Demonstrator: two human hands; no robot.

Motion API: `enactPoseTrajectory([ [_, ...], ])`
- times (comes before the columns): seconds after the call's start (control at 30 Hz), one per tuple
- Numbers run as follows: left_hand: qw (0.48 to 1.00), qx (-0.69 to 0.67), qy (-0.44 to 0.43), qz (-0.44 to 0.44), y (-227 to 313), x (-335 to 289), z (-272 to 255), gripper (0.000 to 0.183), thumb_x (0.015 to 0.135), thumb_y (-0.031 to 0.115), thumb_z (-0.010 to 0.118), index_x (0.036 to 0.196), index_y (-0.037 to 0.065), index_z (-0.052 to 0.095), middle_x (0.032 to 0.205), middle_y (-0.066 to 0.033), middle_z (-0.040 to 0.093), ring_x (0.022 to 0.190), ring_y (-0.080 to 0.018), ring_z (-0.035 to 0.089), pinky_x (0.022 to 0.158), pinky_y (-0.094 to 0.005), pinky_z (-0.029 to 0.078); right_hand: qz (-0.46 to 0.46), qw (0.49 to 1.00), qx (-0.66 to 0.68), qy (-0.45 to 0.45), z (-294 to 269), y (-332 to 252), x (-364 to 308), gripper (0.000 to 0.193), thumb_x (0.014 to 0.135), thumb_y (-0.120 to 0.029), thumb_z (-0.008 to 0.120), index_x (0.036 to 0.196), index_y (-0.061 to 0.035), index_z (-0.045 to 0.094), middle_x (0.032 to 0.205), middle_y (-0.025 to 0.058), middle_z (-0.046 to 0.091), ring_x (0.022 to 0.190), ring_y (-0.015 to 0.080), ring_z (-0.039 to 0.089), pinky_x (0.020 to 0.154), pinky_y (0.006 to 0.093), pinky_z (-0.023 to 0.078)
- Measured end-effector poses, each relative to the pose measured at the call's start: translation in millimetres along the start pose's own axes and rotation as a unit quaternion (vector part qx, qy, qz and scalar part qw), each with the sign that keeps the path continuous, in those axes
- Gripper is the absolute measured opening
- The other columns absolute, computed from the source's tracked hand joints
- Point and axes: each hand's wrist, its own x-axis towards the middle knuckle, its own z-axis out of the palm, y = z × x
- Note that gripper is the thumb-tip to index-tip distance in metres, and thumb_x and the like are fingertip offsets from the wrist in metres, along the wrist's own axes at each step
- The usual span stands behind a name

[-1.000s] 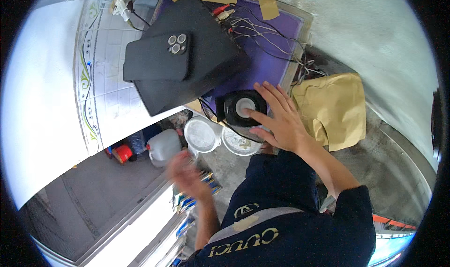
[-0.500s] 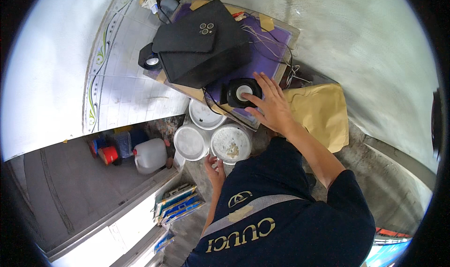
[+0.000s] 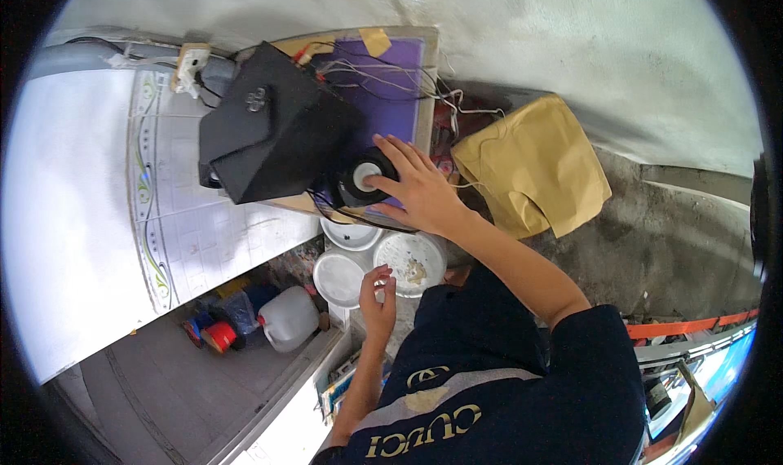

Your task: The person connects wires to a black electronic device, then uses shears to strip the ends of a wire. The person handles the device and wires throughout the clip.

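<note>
My right hand (image 3: 422,189) is on a small black speaker (image 3: 356,189) with a pale round cone. Its thumb lies across the cone and its fingers reach along the far side. The speaker stands at the near edge of a purple-topped table (image 3: 393,121), beside a large black speaker box (image 3: 285,130) with a slanted panel and several round knobs. My left hand (image 3: 378,298) hangs over white round lids, its fingers loosely bent and apart with nothing visible between them. Nearest to it are a plain white lid (image 3: 336,279) and a stained white lid (image 3: 420,269).
Thin cables (image 3: 383,72) run across the table's far right part. A tan paper bag (image 3: 538,167) lies right of the table. A white plug strip (image 3: 191,64) is by the left wall. Below the tiled ledge (image 3: 196,220) are a translucent jug (image 3: 289,318) and a red container (image 3: 218,335).
The view has turned, shifting the table and speakers leftward in the picture. My left hand has lifted from beside the lids to above them. My right hand stays on the small speaker.
</note>
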Motion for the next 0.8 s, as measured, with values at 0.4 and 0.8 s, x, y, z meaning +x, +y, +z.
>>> enactPoseTrajectory([
  [0.4,0.989,0.085,-0.077,0.090,68.9,23.4,30.5,0.015,0.093,-0.001,0.072,0.108,0.002,0.073,0.104,-0.0143,0.075,0.094,-0.0293,0.072,0.082,-0.0372,0.055,0.021,0.996,0.086,-0.032,-3.8,8.1,4.1,0.047,0.090,-0.040,0.076,0.129,-0.0176,0.065,0.164,0.0241,0.034,0.146,0.0447,0.040,0.118,0.0522,0.037],
  [0.8,0.901,0.234,0.045,0.363,242.9,135.0,-71.2,0.005,0.098,0.014,0.071,0.098,0.011,0.067,0.097,-0.0101,0.078,0.085,-0.0250,0.070,0.074,-0.0382,0.054,0.062,0.960,0.186,0.200,-13.4,87.1,95.3,0.027,0.089,0.000,0.071,0.116,-0.0028,0.074,0.124,0.0170,0.072,0.116,0.0383,0.068,0.100,0.0448,0.055],
])
